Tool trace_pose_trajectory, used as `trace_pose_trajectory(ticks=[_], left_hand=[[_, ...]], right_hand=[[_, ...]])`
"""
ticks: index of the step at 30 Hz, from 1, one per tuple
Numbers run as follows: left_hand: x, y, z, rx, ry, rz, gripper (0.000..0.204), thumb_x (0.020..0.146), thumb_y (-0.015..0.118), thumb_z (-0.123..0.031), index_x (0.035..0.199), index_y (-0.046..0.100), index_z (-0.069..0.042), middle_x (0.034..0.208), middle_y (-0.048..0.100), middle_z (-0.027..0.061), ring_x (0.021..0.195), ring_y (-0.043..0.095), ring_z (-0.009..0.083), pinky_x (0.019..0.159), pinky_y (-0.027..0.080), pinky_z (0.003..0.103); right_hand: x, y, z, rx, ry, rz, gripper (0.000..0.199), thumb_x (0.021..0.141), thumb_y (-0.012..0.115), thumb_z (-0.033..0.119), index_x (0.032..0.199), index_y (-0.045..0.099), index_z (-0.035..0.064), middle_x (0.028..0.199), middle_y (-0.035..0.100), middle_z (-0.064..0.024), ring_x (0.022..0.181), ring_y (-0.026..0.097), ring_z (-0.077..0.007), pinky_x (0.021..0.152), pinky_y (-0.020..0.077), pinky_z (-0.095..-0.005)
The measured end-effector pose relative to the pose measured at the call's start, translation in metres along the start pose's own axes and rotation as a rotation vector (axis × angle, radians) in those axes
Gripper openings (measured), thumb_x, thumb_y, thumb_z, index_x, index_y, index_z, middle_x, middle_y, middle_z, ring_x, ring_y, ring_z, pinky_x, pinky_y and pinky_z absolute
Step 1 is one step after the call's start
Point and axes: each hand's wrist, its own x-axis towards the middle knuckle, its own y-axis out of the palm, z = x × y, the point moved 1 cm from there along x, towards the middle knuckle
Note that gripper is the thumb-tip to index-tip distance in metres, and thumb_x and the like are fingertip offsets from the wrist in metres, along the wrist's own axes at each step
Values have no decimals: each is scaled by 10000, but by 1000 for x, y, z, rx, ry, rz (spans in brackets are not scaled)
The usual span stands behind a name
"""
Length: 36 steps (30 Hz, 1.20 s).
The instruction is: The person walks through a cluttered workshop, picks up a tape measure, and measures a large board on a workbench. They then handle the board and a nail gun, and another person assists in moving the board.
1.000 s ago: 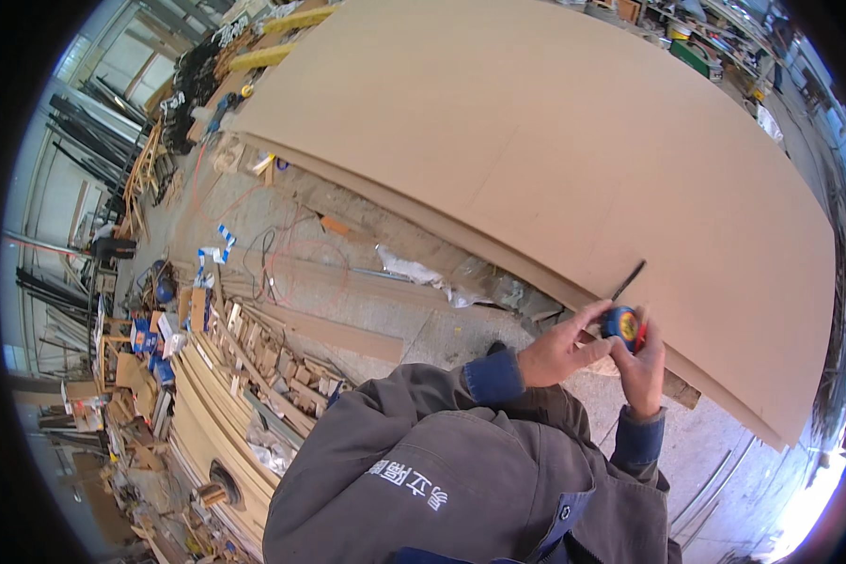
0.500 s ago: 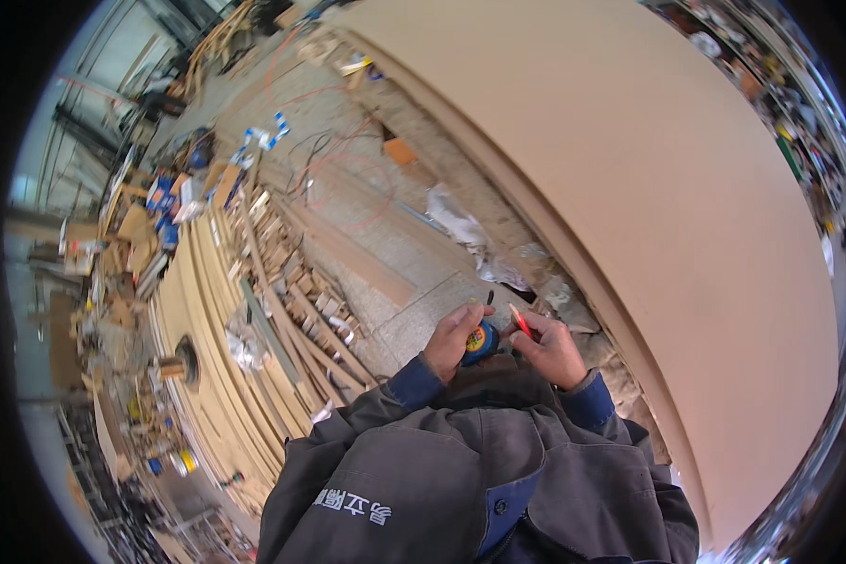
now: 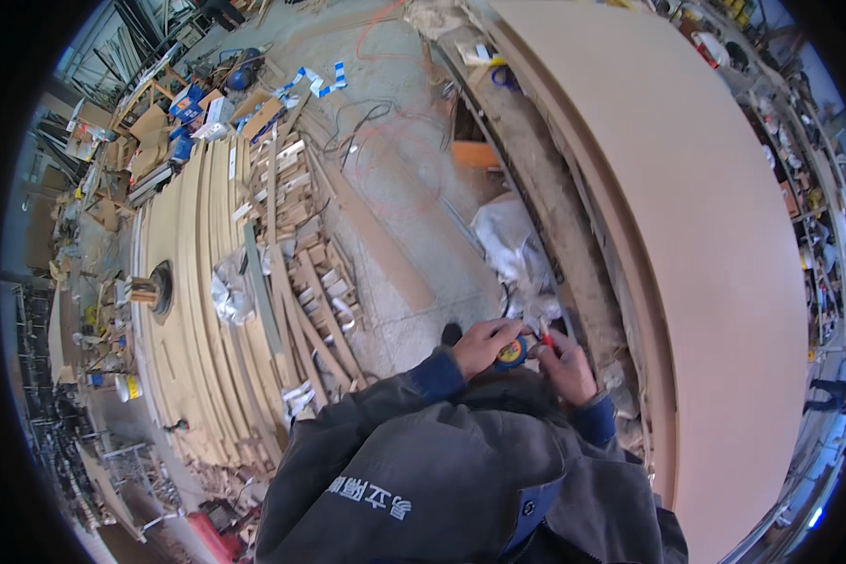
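Note:
Low in front of my body, my left hand (image 3: 482, 346) is closed round a round blue tape measure (image 3: 511, 353) with a yellow-and-orange label. Close beside it, my right hand (image 3: 570, 369) grips a red pencil (image 3: 546, 336), its pale tip pointing up and away from me. The hands are nearly touching, and some of the fingers are hidden. To their right lies a large smooth beige board (image 3: 714, 273), which neither hand touches.
Long pale boards (image 3: 183, 320) are stacked at the left, beside a heap of wood offcuts (image 3: 296, 202). Crumpled white plastic (image 3: 512, 240) lies beyond my hands, near the board's support. Thin red hose (image 3: 399, 127) and dark cable cross the floor. Cardboard boxes (image 3: 150, 132) stand far left.
The view has turned, so the large board and the stacks stand more upright in it. Both hands sit slightly further right and lower in the picture, still holding the tape measure and the pencil.

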Motion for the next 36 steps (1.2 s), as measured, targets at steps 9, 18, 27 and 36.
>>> trace_pose_trajectory(ticks=[9,18,27,36], left_hand=[[33,-90,-34,173,85,24,432,1049,502,-350,1264,621,6,1132,652,60,1061,576,116,935,465,280],[87,-147,-71,214,48,-57,432,1036,534,-328,1293,576,17,1131,646,74,1048,589,131,927,476,278],[185,-187,-109,-99,-151,-290,441,967,646,-204,1331,512,6,1150,615,110,1006,625,166,849,531,283],[306,-192,-128,448,-23,-135,522,916,718,-281,1304,543,21,1150,637,110,1047,607,168,920,486,291]], right_hand=[[87,34,69,-118,-113,60,286,938,556,132,1194,635,31,801,647,-52,684,589,-120,627,480,-286],[199,35,104,-152,-269,198,289,948,534,140,1192,611,7,812,653,-125,746,632,-203,698,501,-335],[313,-25,64,-184,-192,-69,223,929,511,140,1056,625,-5,766,633,-173,690,633,-252,654,501,-385],[301,-66,8,-353,71,-502,399,865,563,137,1251,625,53,1174,631,-268,1094,604,-421,970,482,-455]])
